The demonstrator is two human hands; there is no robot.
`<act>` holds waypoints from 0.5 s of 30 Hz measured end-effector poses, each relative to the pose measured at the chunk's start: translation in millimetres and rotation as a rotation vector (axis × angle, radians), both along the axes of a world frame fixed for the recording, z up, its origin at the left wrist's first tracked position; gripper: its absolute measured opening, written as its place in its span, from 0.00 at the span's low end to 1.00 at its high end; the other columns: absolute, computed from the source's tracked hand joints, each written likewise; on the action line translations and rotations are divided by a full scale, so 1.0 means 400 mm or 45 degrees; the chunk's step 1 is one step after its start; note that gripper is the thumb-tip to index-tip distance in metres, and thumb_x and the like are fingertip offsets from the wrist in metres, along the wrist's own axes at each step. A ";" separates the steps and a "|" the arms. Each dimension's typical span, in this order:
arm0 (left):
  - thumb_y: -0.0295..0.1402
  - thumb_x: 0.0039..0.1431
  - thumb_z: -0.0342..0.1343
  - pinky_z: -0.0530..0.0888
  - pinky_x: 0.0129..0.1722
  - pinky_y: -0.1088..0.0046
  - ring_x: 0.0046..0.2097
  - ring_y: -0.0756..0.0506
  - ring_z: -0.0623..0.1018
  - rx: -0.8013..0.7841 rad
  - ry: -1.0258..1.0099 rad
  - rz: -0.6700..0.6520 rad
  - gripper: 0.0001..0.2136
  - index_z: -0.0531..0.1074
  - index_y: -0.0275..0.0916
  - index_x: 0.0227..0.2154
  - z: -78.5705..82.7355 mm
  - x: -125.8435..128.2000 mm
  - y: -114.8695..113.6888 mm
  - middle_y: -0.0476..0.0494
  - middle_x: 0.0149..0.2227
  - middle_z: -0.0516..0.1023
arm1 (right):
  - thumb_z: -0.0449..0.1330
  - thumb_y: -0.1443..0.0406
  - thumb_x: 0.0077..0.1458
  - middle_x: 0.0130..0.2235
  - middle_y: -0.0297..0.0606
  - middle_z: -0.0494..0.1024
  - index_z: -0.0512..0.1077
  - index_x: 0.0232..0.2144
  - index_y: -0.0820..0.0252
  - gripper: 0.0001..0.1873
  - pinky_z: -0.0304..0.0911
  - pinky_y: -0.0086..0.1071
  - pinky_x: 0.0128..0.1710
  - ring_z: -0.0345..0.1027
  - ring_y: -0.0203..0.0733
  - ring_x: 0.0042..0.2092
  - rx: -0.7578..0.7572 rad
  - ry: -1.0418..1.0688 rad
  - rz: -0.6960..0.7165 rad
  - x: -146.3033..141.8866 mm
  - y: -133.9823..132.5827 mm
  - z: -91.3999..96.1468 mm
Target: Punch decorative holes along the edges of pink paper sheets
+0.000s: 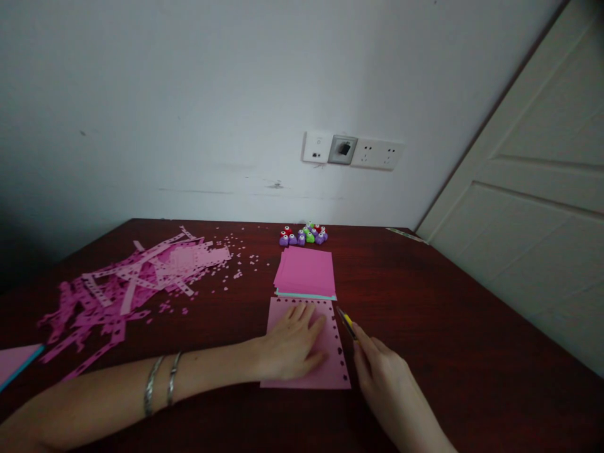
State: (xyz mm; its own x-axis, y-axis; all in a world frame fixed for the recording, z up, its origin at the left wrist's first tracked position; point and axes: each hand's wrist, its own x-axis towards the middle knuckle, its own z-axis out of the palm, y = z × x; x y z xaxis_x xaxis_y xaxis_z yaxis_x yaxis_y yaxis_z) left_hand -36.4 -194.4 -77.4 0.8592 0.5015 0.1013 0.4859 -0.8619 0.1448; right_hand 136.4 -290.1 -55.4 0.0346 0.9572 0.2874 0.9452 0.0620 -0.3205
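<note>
A pink paper sheet [330, 371] with punched holes along its top and right edges lies on the dark red table [448, 327]. My left hand [290, 345] rests flat on it with fingers spread. My right hand [384, 377] is at the sheet's right edge, closed around a yellow and black utility knife [346, 322] whose tip points up along that edge. Two bangles [163, 382] sit on my left wrist.
A stack of pink sheets [306, 272] lies just beyond the punched sheet. Several small coloured paper punches [304, 234] stand by the wall. A heap of pink punched strips and confetti [127, 283] covers the left side. A pink pad corner [16, 362] is at the left edge. A door [533, 207] stands to the right.
</note>
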 end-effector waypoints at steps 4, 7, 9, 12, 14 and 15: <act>0.43 0.58 0.45 0.54 0.56 0.53 0.59 0.33 0.54 -0.094 -0.100 0.022 0.26 0.56 0.30 0.55 0.013 0.000 0.008 0.29 0.58 0.55 | 0.41 0.71 0.57 0.36 0.48 0.77 0.65 0.50 0.67 0.22 0.68 0.36 0.40 0.73 0.45 0.39 0.042 0.089 -0.019 0.003 0.008 0.012; 0.40 0.58 0.47 0.59 0.54 0.58 0.55 0.40 0.62 -0.296 -0.384 0.063 0.21 0.61 0.34 0.51 0.047 0.005 0.031 0.35 0.52 0.64 | 0.43 0.68 0.59 0.42 0.48 0.75 0.63 0.51 0.63 0.20 0.66 0.37 0.43 0.71 0.45 0.44 0.088 0.295 0.067 0.008 0.018 0.037; 0.41 0.58 0.49 0.64 0.50 0.62 0.49 0.44 0.68 -0.606 -0.632 0.075 0.18 0.65 0.37 0.48 0.074 0.012 0.053 0.40 0.47 0.70 | 0.44 0.65 0.60 0.41 0.45 0.74 0.61 0.51 0.60 0.18 0.67 0.34 0.41 0.71 0.42 0.41 0.067 0.533 0.135 0.007 0.031 0.052; 0.42 0.56 0.52 0.69 0.43 0.66 0.43 0.46 0.72 -1.138 -0.945 0.101 0.17 0.70 0.36 0.42 0.105 0.026 0.081 0.41 0.41 0.75 | 0.45 0.61 0.61 0.33 0.36 0.72 0.58 0.50 0.58 0.16 0.65 0.26 0.26 0.68 0.34 0.27 0.008 0.929 0.173 -0.006 0.060 0.061; 0.42 0.54 0.53 0.69 0.40 0.67 0.41 0.46 0.73 -1.363 -1.113 0.140 0.16 0.73 0.34 0.38 0.117 0.034 0.089 0.41 0.38 0.76 | 0.45 0.59 0.61 0.31 0.33 0.69 0.56 0.49 0.57 0.15 0.59 0.22 0.18 0.61 0.29 0.21 -0.021 1.129 0.225 -0.019 0.082 0.057; 0.42 0.53 0.54 0.69 0.39 0.68 0.39 0.46 0.73 -1.435 -1.191 0.175 0.16 0.73 0.33 0.35 0.121 0.038 0.090 0.41 0.36 0.76 | 0.45 0.59 0.61 0.31 0.32 0.68 0.55 0.48 0.57 0.15 0.57 0.22 0.16 0.58 0.28 0.19 -0.035 1.198 0.257 -0.026 0.092 0.055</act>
State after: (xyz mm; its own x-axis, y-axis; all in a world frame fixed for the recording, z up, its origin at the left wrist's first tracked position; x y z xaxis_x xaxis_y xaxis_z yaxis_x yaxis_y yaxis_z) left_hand -21.3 -158.3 -29.0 0.6425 0.7610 0.0900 -0.0934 -0.0388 0.9949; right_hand 126.0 -253.2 -33.5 0.0733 0.9762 0.2039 0.2730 0.1770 -0.9456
